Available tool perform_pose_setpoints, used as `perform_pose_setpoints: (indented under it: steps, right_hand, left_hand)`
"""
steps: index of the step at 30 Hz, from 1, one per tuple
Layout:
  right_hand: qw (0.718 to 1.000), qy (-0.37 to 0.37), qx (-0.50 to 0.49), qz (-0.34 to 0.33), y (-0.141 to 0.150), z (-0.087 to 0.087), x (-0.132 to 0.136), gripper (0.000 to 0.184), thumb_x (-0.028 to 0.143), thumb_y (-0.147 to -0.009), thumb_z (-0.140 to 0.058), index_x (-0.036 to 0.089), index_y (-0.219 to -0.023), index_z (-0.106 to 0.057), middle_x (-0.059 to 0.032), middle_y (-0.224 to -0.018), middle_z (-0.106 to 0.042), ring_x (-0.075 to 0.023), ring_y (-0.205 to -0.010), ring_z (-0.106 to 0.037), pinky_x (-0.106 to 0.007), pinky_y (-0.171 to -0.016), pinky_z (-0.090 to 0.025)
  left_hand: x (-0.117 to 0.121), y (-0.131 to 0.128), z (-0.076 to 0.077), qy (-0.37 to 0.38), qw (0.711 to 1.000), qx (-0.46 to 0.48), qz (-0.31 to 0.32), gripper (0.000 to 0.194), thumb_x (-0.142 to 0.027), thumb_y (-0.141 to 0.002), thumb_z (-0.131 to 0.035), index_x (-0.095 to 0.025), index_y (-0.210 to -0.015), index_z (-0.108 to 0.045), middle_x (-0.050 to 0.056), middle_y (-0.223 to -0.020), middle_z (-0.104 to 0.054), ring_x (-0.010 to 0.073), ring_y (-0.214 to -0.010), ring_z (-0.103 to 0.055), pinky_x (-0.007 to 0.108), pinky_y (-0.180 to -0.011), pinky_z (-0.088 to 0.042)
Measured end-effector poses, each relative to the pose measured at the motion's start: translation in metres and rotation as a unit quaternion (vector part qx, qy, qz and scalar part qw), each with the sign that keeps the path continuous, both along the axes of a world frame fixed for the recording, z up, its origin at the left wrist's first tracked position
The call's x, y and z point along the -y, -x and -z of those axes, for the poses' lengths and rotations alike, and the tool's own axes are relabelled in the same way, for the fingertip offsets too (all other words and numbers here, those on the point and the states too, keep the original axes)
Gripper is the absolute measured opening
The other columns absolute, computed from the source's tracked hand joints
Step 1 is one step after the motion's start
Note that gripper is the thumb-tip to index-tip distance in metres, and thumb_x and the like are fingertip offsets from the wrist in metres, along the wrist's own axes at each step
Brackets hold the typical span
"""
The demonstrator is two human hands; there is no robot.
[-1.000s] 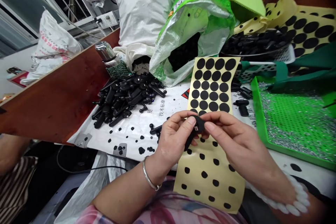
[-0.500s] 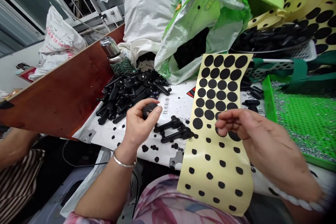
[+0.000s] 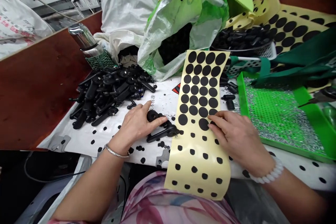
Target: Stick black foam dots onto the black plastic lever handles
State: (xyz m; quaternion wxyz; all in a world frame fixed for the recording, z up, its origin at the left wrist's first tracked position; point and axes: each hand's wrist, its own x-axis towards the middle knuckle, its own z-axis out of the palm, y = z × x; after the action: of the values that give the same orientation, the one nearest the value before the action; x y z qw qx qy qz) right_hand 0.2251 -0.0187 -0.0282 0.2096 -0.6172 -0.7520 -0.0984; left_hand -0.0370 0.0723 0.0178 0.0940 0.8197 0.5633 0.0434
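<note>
Down from mid-air, the left hand point(image 3: 138, 127) now rests at the table, its fingers against a rounded black cap point(image 3: 153, 115) that sits at the end of a forked black plastic part point(image 3: 164, 131), with the index finger lifted clear; whether it is gripping cannot be told. The right hand point(image 3: 236, 138) has dropped onto a yellow sticker sheet point(image 3: 196, 157), spread wide and holding nothing, its fingertips point(image 3: 213, 118) at a round black sticker near the sheet's middle. The forked part lies on a printed white paper point(image 3: 162, 101), just left of the sheet and near the person. Farther left sits a heap of black plastic parts point(image 3: 105, 94), beside a steel flask point(image 3: 81, 36) in a green mesh sleeve. At far right, a green tray point(image 3: 278, 119) holds small metal pieces, while a basket of black parts point(image 3: 244, 40) stands beyond the sheet, below a green-and-white woven bag point(image 3: 183, 17).
</note>
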Motion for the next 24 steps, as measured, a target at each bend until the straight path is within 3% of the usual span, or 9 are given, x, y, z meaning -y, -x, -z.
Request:
perform_pose_setpoints:
  steps: [6,9,11,13,18,24]
  right_hand:
    - [0.996,0.056,0.066,0.012,0.007,0.0,-0.005,0.025,0.019,-0.089,-0.047,0.014,-0.098,-0.07,-0.0132,-0.088,-0.062,-0.029,-0.08,-0.056,-0.042,-0.071,-0.037]
    - [0.996,0.064,0.064,0.005,0.009,-0.003,-0.006,0.026,0.017,-0.089,-0.045,0.014,-0.095,-0.07,-0.0133,-0.087,-0.062,-0.0285,-0.08,-0.055,-0.042,-0.072,-0.036]
    - [0.996,0.071,0.058,-0.006,0.007,-0.005,-0.008,0.026,0.017,-0.089,-0.045,0.016,-0.091,-0.07,-0.0117,-0.086,-0.061,-0.0273,-0.081,-0.055,-0.041,-0.073,-0.036]
    - [0.995,0.08,0.048,-0.019,0.005,-0.006,-0.012,0.023,0.018,-0.088,-0.046,0.017,-0.087,-0.069,-0.0096,-0.084,-0.061,-0.0256,-0.083,-0.055,-0.04,-0.075,-0.036]
    - [0.996,0.086,0.018,-0.018,0.0,-0.003,-0.023,0.021,0.022,-0.088,-0.048,0.02,-0.077,-0.065,-0.0046,-0.077,-0.059,-0.0211,-0.075,-0.056,-0.037,-0.074,-0.036]
    - [0.997,0.061,0.045,-0.022,0.007,0.0,-0.019,0.024,0.018,-0.09,-0.044,0.017,-0.073,-0.061,-0.0066,-0.075,-0.057,-0.0227,-0.074,-0.054,-0.039,-0.076,-0.036]
  left_hand:
    - [0.004,-0.014,-0.006,-0.061,0.997,0.023,0.032,0.085,-0.07,-0.081,-0.042,-0.007,-0.138,-0.041,0.021,-0.124,-0.055,0.0347,-0.113,-0.053,0.046,-0.096,-0.04]
    - [0.011,-0.032,-0.009,-0.067,0.981,0.084,0.164,0.082,-0.068,-0.08,-0.047,-0.009,-0.137,-0.042,0.019,-0.131,-0.052,0.0326,-0.12,-0.047,0.046,-0.103,-0.034]
    - [0.015,-0.046,-0.008,-0.033,0.957,0.097,0.271,0.081,-0.066,-0.078,-0.052,-0.011,-0.137,-0.041,0.018,-0.133,-0.052,0.0314,-0.123,-0.045,0.048,-0.107,-0.028]
    - [0.019,-0.059,-0.002,0.001,0.939,0.085,0.333,0.082,-0.063,-0.076,-0.057,-0.013,-0.138,-0.039,0.017,-0.137,-0.05,0.0329,-0.126,-0.042,0.052,-0.109,-0.023]
    - [0.019,-0.074,0.013,0.052,0.941,0.047,0.331,0.09,-0.055,-0.071,-0.068,-0.01,-0.14,-0.034,0.019,-0.14,-0.045,0.036,-0.13,-0.039,0.057,-0.109,-0.019]
    - [0.021,-0.074,0.011,0.07,0.949,0.043,0.305,0.088,-0.053,-0.07,-0.07,-0.01,-0.139,-0.035,0.019,-0.142,-0.044,0.0351,-0.133,-0.036,0.057,-0.111,-0.016]
